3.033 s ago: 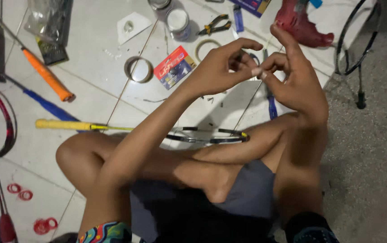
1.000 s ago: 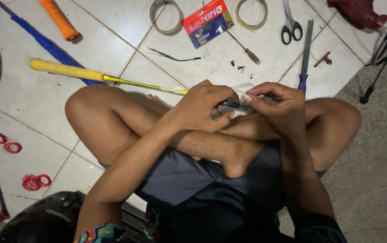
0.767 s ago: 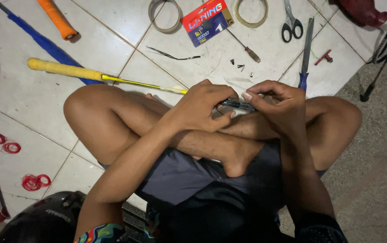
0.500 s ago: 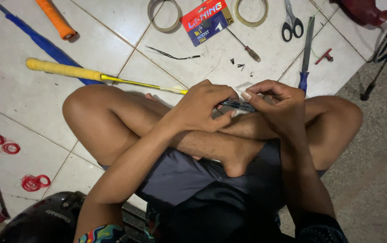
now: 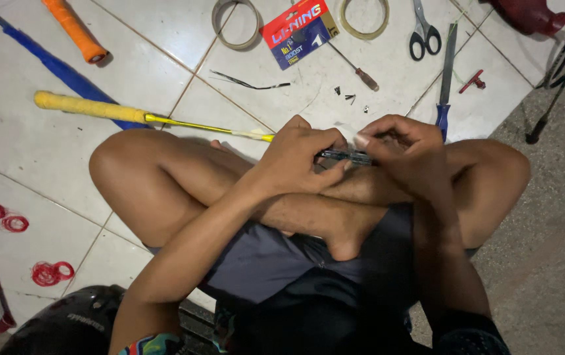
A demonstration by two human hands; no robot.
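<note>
Hands, left hand (image 5: pixel 299 158) and right hand (image 5: pixel 404 154) grip closed on racket frame (image 5: pixel 348 156), red-blue card package (image 5: pixel 299 33) on tiles beyond.

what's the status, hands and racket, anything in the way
Left hand and right hand both pinch the dark racket frame over crossed legs. Yellow-handled shaft trails left. Nothing blocking.

Dim, warm overhead light leaves soft shadows on the tiled floor (image 5: pixel 46 151); focus sharp, corners darker.
</note>
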